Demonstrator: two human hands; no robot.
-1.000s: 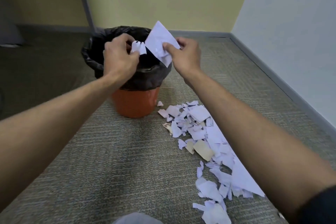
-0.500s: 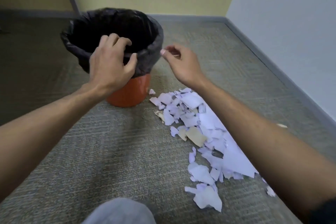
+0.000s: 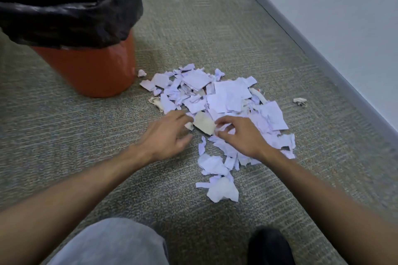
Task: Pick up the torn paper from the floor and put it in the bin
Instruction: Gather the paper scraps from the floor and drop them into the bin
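Both down over the near edge of the paper pile (image 3: 217,101), right of the bin (image 3: 86,71) on the carpet (image 3: 64,125). Left hand (image 3: 165,135) loosely spread, fingertips brushing a tan scrap (image 3: 204,125), nothing held. Right hand (image 3: 241,135) curled, seemingly pinching white bits, though too blurred to swear to. Tan scrap slanted between the two, just ahead of the fingers, about equally near both. Bin up-left of the pile, close.
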